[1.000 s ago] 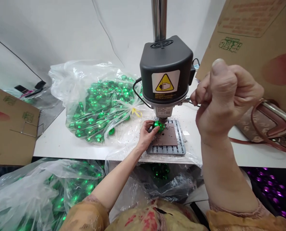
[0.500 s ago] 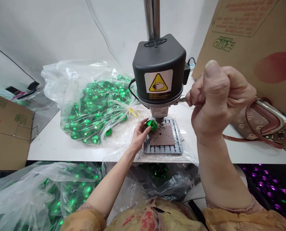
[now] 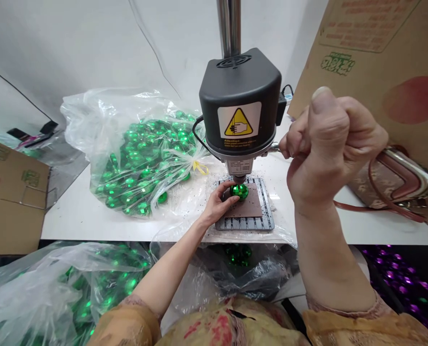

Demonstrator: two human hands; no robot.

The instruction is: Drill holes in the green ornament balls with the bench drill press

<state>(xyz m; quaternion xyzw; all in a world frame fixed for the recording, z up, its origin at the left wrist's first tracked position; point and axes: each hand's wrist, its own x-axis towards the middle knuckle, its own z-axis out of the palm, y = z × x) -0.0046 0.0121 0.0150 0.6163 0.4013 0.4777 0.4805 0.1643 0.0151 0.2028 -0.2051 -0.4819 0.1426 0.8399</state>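
Here, as seen by an onlooker in the room, the relation of note is vertical: a faceted green ball (image 3: 239, 191) sits directly beneath the chuck (image 3: 239, 179) of a black machine head (image 3: 241, 105). Take the ball as the centre of a dial, with twelve o'clock toward the wall. The left hand (image 3: 218, 203) lies at eight o'clock and is the nearer of the two hands; its thumb and fingers grip the ball from that side, the thumb at the near face and the fingers toward the far one. The right hand (image 3: 333, 150) is well apart and raised, at two o'clock, closed in a fist around the outer end of a metal lever (image 3: 273, 148); the fingers conceal most of that end. The ball, being round, presents no evident long axis. It stands over a brown board (image 3: 250, 210), which lies on a slotted grey base plate (image 3: 270, 218) upon the white bench (image 3: 68, 211). Whether the tip under the chuck touches the ball or stops just above it cannot be told at this scale. Dark specks are scattered around the base. At ten o'clock, also on the bench, a clear plastic bag (image 3: 86, 115) holds many similar balls, its neck secured with a yellow tie (image 3: 200, 167).
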